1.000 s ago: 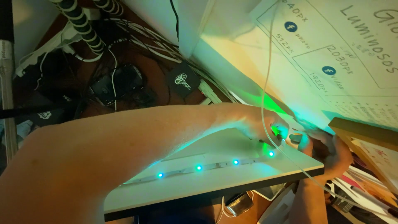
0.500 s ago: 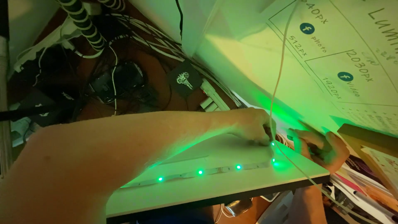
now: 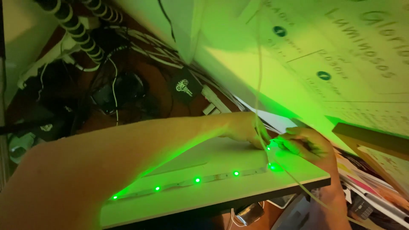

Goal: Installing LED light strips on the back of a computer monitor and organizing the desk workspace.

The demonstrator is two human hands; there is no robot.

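Observation:
An LED strip [image 3: 213,177] glowing green lies along a white board [image 3: 238,198]. My left arm reaches across from the lower left, and my left hand [image 3: 243,128] presses its fingertips on the strip's right end. Facing it from the right, my right hand [image 3: 307,145] pinches the same lit end, fingers almost touching the left hand's. A thin white wire [image 3: 257,76] hangs down from above, passes between the two hands and runs off to the lower right. Exactly what each fingertip grips is hidden in the glare.
Large printed paper sheets [image 3: 341,64] lean at the upper right. On the floor at the left lie tangled black cables and adapters [image 3: 123,91] and a striped flexible hose [image 3: 79,32]. A wooden frame edge [image 3: 370,138] and stacked magazines [image 3: 375,187] sit at the right.
The strip's light went from blue-green to pure green. My right hand moved left, closer to my left hand at the strip's end. The view shifted slightly.

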